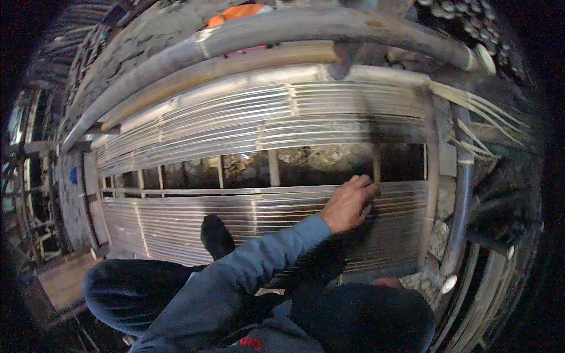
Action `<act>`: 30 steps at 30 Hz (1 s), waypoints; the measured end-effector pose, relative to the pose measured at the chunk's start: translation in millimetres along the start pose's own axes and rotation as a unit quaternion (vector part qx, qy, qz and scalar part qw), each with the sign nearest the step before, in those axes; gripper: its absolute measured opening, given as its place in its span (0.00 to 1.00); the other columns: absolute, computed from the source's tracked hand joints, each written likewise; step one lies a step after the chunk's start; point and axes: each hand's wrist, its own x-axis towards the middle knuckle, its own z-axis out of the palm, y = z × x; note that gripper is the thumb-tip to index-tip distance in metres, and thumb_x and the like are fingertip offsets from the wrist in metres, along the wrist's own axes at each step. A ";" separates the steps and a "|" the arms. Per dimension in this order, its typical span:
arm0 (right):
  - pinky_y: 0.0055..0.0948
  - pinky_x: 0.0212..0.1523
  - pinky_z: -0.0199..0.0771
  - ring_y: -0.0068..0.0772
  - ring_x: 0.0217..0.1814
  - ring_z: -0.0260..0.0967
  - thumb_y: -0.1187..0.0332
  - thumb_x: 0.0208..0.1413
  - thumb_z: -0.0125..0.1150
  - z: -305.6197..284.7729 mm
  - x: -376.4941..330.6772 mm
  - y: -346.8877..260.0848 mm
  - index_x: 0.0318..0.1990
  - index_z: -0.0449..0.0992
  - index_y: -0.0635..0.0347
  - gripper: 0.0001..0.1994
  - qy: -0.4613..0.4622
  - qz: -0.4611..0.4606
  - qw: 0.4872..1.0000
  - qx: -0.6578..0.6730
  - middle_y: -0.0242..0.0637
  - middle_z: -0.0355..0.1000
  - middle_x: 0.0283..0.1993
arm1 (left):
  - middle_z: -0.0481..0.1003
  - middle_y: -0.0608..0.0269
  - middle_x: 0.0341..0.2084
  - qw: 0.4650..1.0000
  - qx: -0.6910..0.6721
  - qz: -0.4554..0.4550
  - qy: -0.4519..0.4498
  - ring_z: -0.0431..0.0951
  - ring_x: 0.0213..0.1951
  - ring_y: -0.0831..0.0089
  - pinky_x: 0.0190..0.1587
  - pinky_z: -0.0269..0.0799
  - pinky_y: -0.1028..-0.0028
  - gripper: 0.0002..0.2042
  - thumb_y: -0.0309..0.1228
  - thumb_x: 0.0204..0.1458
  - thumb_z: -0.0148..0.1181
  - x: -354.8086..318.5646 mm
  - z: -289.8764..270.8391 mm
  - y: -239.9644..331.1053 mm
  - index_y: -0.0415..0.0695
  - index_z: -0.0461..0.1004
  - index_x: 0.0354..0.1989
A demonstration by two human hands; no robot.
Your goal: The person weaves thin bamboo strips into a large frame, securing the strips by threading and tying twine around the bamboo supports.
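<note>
Left hand (pixel 348 204) reaching across onto the slat panel (pixel 235 215), fingers (pixel 366 183) curled narrow over its top edge by the gap; slats running left-right (crosswise to the forearm). Right hand hidden below, grip unknowable.

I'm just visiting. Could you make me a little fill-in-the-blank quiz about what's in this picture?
1. The hand rests on thin bamboo slats beside an open ___ in the panel.
2. The reaching arm's sleeve is ___.
3. The object behind the thick pole at the top is ___.
Missing words: gap; blue; orange.
</note>
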 end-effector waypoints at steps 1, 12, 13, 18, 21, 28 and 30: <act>0.36 0.40 0.75 0.37 0.44 0.73 0.68 0.59 0.62 6.0 11.6 -7.7 0.39 0.75 0.61 0.07 -0.019 -0.017 0.999 -0.020 0.40 0.73 0.40 | 0.70 0.47 0.41 1.000 0.006 -0.023 -0.017 0.71 0.50 0.46 0.55 0.70 0.53 0.19 0.22 0.46 0.62 -5.2 -9.0 -2.1 0.43 0.74 0.50; 0.40 0.37 0.74 0.43 0.42 0.72 0.69 0.60 0.62 -15.2 26.1 5.5 0.42 0.74 0.62 0.08 0.091 -0.145 0.944 -0.283 0.42 0.72 0.38 | 0.79 0.55 0.31 0.918 -0.183 -0.286 0.203 0.80 0.35 0.62 0.41 0.77 0.64 0.07 0.28 0.55 0.64 -27.9 -29.6 -74.0 0.39 0.78 0.40; 0.41 0.37 0.74 0.44 0.42 0.72 0.69 0.60 0.62 -21.3 29.0 5.3 0.42 0.74 0.62 0.08 0.151 -0.211 0.893 -0.368 0.42 0.72 0.38 | 0.77 0.61 0.28 0.854 -0.319 -0.330 0.244 0.78 0.32 0.71 0.34 0.76 0.71 0.09 0.33 0.58 0.66 -23.5 -17.3 -96.9 0.39 0.77 0.38; 0.46 0.44 0.71 0.53 0.45 0.70 0.67 0.61 0.62 2.4 64.9 -58.0 0.46 0.74 0.65 0.12 0.444 -0.351 0.651 -0.506 0.48 0.71 0.37 | 0.77 0.56 0.32 0.608 -0.599 -0.371 0.365 0.80 0.32 0.69 0.27 0.77 0.73 0.16 0.35 0.55 0.70 12.7 -37.2 -119.6 0.37 0.70 0.39; 0.49 0.49 0.67 0.56 0.48 0.68 0.67 0.59 0.61 14.9 111.6 -87.4 0.48 0.74 0.63 0.13 0.431 -0.409 0.745 -0.303 0.48 0.70 0.42 | 0.78 0.53 0.37 0.604 -0.602 -0.374 0.365 0.81 0.35 0.66 0.27 0.79 0.72 0.20 0.37 0.54 0.71 20.1 -32.4 -114.7 0.38 0.70 0.45; 0.51 0.54 0.66 0.56 0.52 0.66 0.68 0.62 0.55 12.5 163.9 -92.2 0.45 0.72 0.62 0.08 0.473 -0.352 0.706 -0.391 0.50 0.69 0.46 | 0.78 0.51 0.34 0.618 -0.561 -0.418 0.359 0.78 0.29 0.66 0.27 0.76 0.72 0.19 0.41 0.63 0.59 3.9 -32.8 -96.8 0.33 0.69 0.47; 0.53 0.53 0.67 0.56 0.51 0.66 0.69 0.63 0.53 11.8 172.5 -91.0 0.45 0.72 0.62 0.08 0.489 -0.372 0.651 -0.446 0.52 0.68 0.46 | 0.77 0.52 0.30 0.611 -0.578 -0.405 0.359 0.75 0.24 0.67 0.23 0.72 0.72 0.18 0.41 0.64 0.57 -10.4 -36.3 -100.4 0.33 0.70 0.44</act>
